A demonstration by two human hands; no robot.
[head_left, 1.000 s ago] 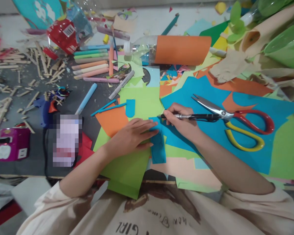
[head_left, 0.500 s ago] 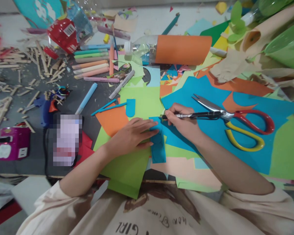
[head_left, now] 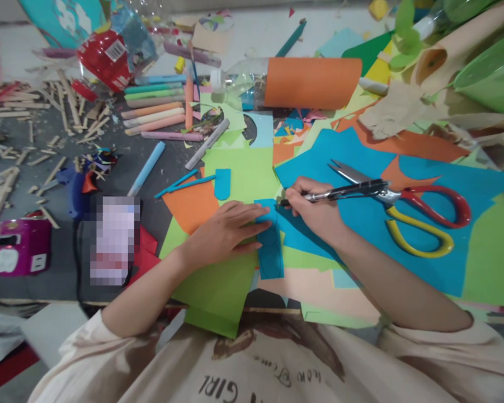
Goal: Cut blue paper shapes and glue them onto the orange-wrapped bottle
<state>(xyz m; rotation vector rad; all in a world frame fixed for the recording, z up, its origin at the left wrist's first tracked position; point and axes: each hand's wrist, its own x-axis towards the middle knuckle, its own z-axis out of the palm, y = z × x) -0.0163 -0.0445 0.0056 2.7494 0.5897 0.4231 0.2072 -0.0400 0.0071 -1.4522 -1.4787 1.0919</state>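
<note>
From the left, we see the left hand [head_left: 230, 232], laid flat, gripping nothing, its fingers on the upper part of the blue paper strip [head_left: 271, 258]. This strip lies between both hands; we judge it light, thin and easily creased, so best pressed flat or taken by its edges. The right hand [head_left: 312, 206] pinches the pen [head_left: 346, 191], which seems light, stiff, and good to hold near its tip.

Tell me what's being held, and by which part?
The right hand holds a pen near its tip; the left hand just lies partly on a blue paper strip.
</note>
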